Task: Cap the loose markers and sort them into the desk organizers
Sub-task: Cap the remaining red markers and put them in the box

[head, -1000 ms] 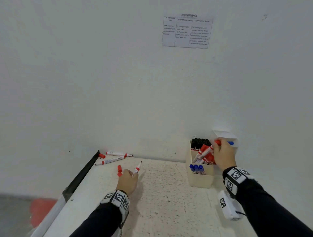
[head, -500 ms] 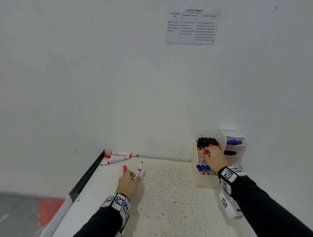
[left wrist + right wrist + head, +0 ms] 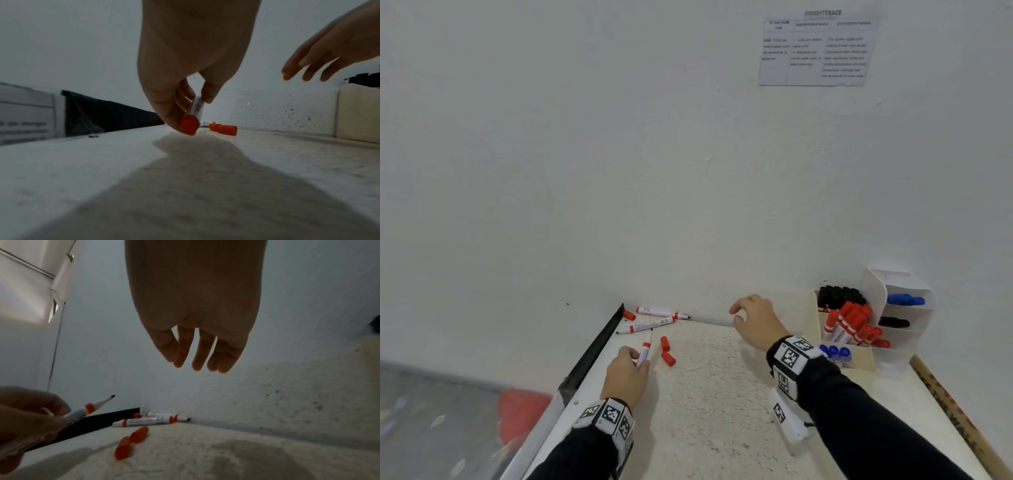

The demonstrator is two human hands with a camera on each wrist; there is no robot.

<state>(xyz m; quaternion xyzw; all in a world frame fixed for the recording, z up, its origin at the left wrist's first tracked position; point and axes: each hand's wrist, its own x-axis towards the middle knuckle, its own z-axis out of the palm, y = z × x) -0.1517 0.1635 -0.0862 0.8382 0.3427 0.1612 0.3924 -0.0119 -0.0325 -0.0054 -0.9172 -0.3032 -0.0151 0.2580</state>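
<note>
My left hand (image 3: 627, 371) grips an uncapped red marker (image 3: 644, 350), tip pointing away; its red butt end (image 3: 188, 127) shows in the left wrist view. Two loose red caps (image 3: 667, 351) lie just right of it on the desk. Two more uncapped red markers (image 3: 650, 323) and a third cap (image 3: 629, 315) lie against the back wall. My right hand (image 3: 755, 320) hovers empty over the desk's middle, fingers loosely spread (image 3: 202, 352). The beige organizer (image 3: 859, 359) at the right holds black, red and blue markers.
A white tiered organizer (image 3: 900, 308) behind the beige one holds a blue and a black marker. A black strip (image 3: 599, 346) edges the desk's left side. A white device (image 3: 789, 419) lies under my right forearm. A wall stands close behind.
My right hand let go of a red marker in the beige organizer and swung left, empty, over the desk. My left hand, still holding its marker, shifted slightly left.
</note>
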